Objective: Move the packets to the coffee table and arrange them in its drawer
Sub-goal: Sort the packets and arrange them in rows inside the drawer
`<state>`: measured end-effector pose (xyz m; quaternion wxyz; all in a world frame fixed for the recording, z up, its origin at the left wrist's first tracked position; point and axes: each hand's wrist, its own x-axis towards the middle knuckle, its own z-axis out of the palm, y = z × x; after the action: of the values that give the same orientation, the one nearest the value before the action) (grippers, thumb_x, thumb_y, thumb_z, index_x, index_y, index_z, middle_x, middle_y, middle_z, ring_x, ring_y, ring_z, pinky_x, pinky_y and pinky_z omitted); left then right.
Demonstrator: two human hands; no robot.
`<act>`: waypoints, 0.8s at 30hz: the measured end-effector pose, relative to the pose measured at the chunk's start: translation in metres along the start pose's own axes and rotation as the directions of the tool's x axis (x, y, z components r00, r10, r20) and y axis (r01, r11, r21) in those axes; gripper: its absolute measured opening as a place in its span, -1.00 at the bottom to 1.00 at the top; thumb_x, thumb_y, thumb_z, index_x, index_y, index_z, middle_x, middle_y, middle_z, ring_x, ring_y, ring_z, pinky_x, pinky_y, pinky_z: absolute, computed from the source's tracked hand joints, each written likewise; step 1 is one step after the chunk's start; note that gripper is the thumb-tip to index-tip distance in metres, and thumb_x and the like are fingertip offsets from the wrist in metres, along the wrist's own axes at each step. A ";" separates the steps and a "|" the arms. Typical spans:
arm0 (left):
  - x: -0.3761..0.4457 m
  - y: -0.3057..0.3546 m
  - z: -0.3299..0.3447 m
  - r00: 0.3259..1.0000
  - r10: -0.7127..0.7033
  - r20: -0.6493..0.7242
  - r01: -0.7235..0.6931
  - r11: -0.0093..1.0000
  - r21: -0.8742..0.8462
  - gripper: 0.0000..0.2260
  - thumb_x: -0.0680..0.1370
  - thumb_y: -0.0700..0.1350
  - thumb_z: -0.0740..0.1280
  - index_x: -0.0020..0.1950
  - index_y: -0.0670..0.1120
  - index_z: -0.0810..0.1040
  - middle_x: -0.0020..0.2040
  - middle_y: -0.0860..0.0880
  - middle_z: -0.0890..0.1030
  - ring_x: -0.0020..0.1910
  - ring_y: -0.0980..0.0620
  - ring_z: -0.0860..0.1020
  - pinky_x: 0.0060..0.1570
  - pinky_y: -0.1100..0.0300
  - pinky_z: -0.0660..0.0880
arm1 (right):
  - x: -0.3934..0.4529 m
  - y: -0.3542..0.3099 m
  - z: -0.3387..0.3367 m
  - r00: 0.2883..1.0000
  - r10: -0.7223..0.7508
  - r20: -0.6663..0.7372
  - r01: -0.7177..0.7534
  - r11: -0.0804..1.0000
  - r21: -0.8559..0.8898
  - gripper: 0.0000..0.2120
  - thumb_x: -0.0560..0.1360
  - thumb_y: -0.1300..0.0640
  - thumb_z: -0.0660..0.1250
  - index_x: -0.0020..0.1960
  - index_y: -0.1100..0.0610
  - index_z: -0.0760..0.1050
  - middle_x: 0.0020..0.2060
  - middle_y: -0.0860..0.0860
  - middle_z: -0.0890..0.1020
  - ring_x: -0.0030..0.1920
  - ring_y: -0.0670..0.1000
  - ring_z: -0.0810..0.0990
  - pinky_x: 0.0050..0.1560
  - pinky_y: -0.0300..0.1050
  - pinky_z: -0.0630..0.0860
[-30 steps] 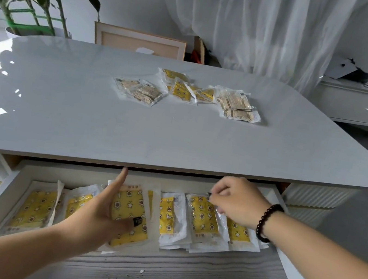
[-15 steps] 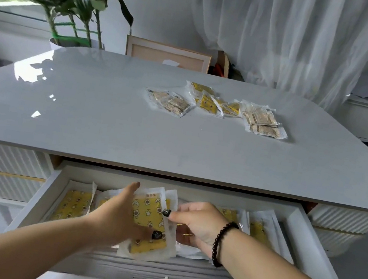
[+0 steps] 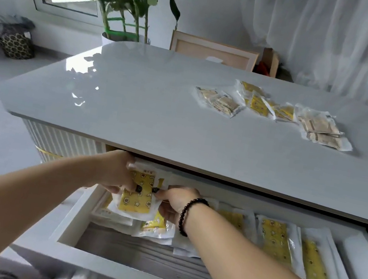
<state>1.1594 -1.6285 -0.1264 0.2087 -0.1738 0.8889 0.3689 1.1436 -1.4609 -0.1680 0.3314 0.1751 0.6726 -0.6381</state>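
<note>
Yellow star-print packet looks light, floppy and slick; both hands, left hand and right hand, have fingers pinched on its side edges above the drawer.

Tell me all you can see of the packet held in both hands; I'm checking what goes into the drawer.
The held packet is a flat, clear-edged plastic sachet with a yellow panel printed with small stars and round shapes. It is tilted up above the left end of the open drawer, over other yellow packets lying there. The left hand grips its left edge and the right hand its right edge, dark-nailed thumbs pressed on its face. Print is too small to read.
</note>
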 end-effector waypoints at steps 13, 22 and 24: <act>-0.006 -0.034 -0.011 0.980 0.188 0.058 -0.172 0.671 0.721 -0.51 0.35 -0.03 0.47 0.26 -0.03 0.50 0.10 0.00 0.58 0.08 0.00 0.52 0.04 0.13 0.53 | 0.027 0.001 0.058 0.996 -0.042 -0.075 0.030 0.987 -0.158 -0.93 0.42 0.32 0.43 -0.13 0.20 0.57 -0.27 0.09 0.62 -0.25 0.08 0.67 -0.16 -0.07 0.65; -0.010 -0.041 -0.001 0.971 0.184 0.150 -0.232 0.597 0.768 -0.34 0.36 0.13 0.48 0.41 0.01 0.37 0.27 0.02 0.46 0.14 0.02 0.48 0.08 0.11 0.52 | 0.027 0.012 0.055 0.986 -0.156 -0.052 0.125 0.919 -0.375 -0.85 0.45 0.17 0.41 0.00 0.19 0.58 -0.18 0.10 0.64 -0.37 0.05 0.62 -0.16 -0.01 0.66; -0.011 -0.034 -0.009 0.977 0.159 0.141 -0.208 0.581 0.787 -0.33 0.35 0.16 0.47 0.39 -0.02 0.39 0.25 0.00 0.47 0.15 0.00 0.48 0.10 0.12 0.50 | 0.023 0.007 0.047 0.991 -0.134 -0.007 0.121 0.920 -0.373 -0.92 0.48 0.23 0.37 -0.05 0.20 0.51 -0.32 0.11 0.59 -0.47 0.01 0.54 -0.27 -0.09 0.64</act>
<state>1.1823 -1.6561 -0.1358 0.2495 0.0407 0.9666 -0.0424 1.1425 -1.5104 -0.1867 0.3053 0.0754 0.7966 -0.5163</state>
